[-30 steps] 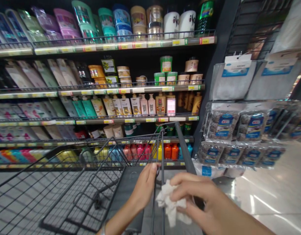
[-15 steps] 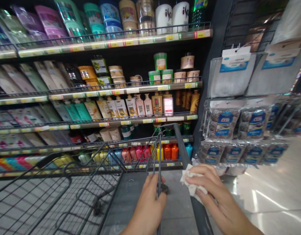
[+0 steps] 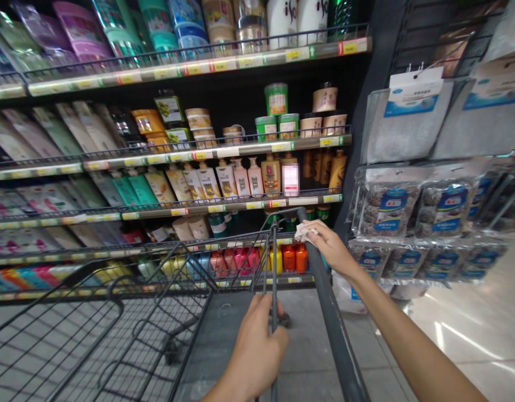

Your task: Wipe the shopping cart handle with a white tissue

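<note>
A grey shopping cart (image 3: 165, 290) stands in front of me, its wire basket spreading to the left. My left hand (image 3: 260, 335) is closed round a thin upright-looking wire rail (image 3: 274, 268) of the cart. Near the far end of the thick cart handle (image 3: 330, 312), my right hand (image 3: 328, 243) presses a crumpled white tissue (image 3: 306, 233) against the bar. Its fingers wrap over the tissue and partly hide it.
Shelves of bottles and jars (image 3: 198, 125) fill the far side beyond the cart. On the right hang packs of steel scrubbers (image 3: 393, 209) and grey cloths (image 3: 408, 125), close to my right arm. Tiled floor (image 3: 445, 346) shows at lower right.
My right hand has moved away from me along the handle with the tissue, toward its far end. The left hand stays on the wire rail.
</note>
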The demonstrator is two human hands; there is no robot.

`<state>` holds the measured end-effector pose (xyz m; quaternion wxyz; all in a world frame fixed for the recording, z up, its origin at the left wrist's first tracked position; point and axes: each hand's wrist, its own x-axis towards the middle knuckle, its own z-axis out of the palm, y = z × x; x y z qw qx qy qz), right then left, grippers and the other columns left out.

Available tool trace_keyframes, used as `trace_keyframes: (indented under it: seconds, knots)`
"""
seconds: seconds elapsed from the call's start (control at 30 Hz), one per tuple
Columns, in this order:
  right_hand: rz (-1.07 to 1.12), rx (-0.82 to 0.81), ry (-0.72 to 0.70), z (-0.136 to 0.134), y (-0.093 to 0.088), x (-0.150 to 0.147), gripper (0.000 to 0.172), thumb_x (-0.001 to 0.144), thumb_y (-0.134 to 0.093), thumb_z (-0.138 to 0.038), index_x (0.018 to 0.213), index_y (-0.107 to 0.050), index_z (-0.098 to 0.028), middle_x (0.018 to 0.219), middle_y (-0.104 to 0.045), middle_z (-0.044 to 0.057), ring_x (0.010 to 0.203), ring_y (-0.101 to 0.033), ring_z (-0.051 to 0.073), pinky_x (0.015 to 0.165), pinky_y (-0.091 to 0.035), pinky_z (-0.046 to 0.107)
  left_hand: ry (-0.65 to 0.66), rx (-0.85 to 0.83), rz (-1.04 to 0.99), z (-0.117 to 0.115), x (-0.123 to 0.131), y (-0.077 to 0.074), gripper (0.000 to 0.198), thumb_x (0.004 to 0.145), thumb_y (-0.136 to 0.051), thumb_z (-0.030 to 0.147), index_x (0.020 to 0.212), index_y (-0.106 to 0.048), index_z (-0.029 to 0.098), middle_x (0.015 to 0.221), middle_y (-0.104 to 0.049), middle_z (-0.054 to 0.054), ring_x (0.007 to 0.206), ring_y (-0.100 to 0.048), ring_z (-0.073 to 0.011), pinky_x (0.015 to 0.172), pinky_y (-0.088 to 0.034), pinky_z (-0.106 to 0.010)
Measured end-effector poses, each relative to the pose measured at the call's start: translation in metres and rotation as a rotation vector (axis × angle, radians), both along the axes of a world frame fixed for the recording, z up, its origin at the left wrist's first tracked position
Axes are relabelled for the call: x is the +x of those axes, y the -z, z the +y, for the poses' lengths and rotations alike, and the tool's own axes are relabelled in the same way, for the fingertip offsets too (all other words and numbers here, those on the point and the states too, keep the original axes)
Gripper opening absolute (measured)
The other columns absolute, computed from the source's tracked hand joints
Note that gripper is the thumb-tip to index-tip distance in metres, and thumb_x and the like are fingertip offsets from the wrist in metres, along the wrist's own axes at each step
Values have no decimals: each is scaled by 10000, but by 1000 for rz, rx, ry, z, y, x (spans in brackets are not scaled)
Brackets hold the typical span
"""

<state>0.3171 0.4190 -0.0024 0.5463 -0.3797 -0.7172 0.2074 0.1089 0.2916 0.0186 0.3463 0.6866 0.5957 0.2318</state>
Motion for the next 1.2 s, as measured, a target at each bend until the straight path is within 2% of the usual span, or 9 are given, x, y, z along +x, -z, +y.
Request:
trace_keyframes:
  seconds: [0.23, 0.33, 0.47, 0.63, 0.97, 1.2]
  knots:
    - [-48, -24, 113, 63, -4, 0, 236, 845, -437, -239, 881, -657, -162, 953, -626, 69, 994, -568, 185, 946, -400, 342, 35, 19, 68, 5, -2, 0, 222, 614, -418, 76, 781, -441, 221, 933, -543, -33, 920, -511, -180, 837, -395, -262]
    - [-41, -57, 138, 78, -7, -2, 217, 813, -443, -187, 848, -655, -154, 964, -638, 69, 972, -579, 174, 930, -408, 319, 24, 14, 91, 10, 0, -2, 212, 611, -425, 71, 763, -434, 219, 917, -539, -32, 906, -515, -179, 816, -396, -264]
    - [-69, -61, 145, 85, -9, -5, 222, 801, -434, -178, 817, -654, -145, 939, -640, 73, 945, -583, 174, 908, -417, 309, 32, 36, 137, 17, 0, -4, 185, 606, -443, 80, 727, -428, 220, 893, -547, -39, 914, -515, -198, 809, -395, -287]
    - [-120, -34, 150, 73, -9, -3, 232, 806, -425, -201, 833, -649, -148, 915, -618, 65, 941, -565, 183, 907, -412, 324, 66, 73, 162, 14, -6, -4, 165, 614, -461, 93, 721, -441, 217, 887, -555, -39, 897, -529, -194, 798, -402, -285]
    - [-156, -18, 240, 26, -4, 16, 237, 822, -423, -275, 874, -623, -158, 903, -550, 62, 948, -533, 208, 909, -403, 354, 165, 66, 71, -12, -13, -10, 189, 548, -451, 77, 676, -416, 212, 861, -542, -31, 870, -516, -189, 769, -371, -271]
    - [-161, 6, 306, -2, -2, 29, 261, 844, -395, -292, 892, -620, -169, 926, -569, 77, 961, -538, 227, 913, -403, 382, 224, 87, 73, -14, -12, -5, 188, 549, -452, 86, 683, -414, 211, 772, -508, -6, 776, -495, -174, 682, -341, -255]
